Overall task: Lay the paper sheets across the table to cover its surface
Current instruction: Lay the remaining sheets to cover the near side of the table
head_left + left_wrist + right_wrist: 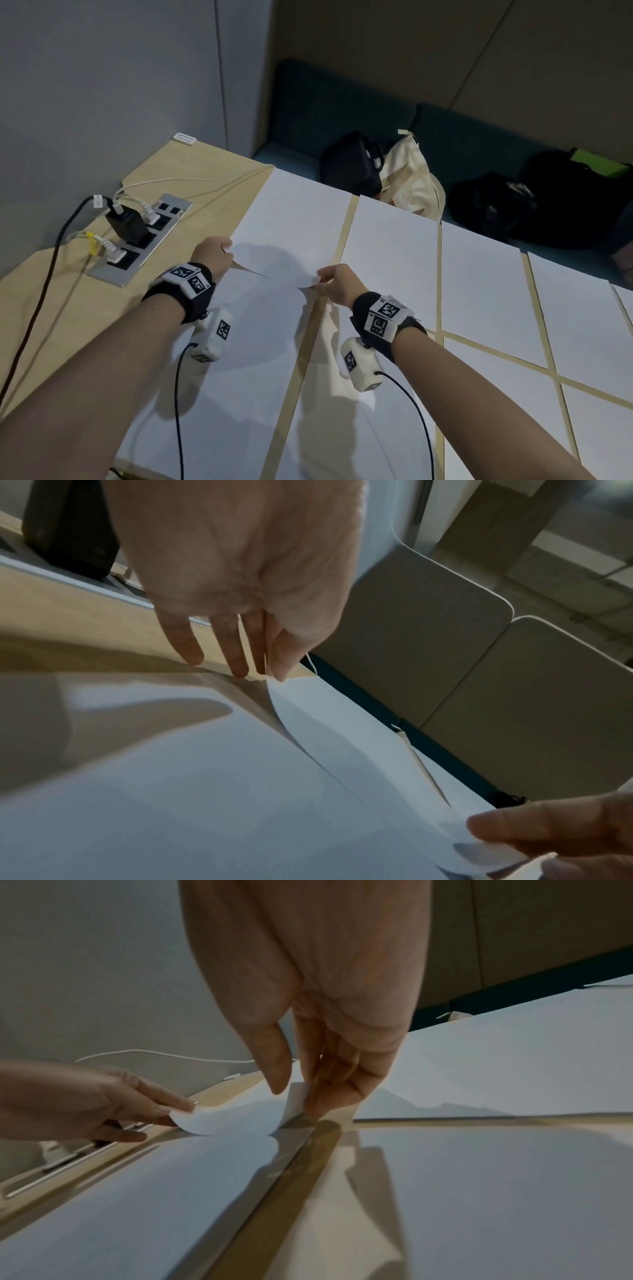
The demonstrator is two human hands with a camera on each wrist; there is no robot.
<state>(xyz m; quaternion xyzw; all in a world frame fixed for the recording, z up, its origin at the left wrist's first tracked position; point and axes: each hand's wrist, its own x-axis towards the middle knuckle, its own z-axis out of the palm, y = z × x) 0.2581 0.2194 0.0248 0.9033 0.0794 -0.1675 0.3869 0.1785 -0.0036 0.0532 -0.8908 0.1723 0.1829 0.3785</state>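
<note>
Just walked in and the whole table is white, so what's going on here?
A person is covering the wooden table with paper sheets. Several sheets already lie flat in rows, with thin strips of bare wood between them. The left hand and the right hand each pinch a near corner of one more sheet, lifted slightly at that end. It sits at the left end of the far row, beside the power strip.

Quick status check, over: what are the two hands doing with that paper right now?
Left hand and right hand each pinch a near corner of one paper sheet. Near edge lifted, far end on the table. Power strip and cables lie left, clear of it.
</note>
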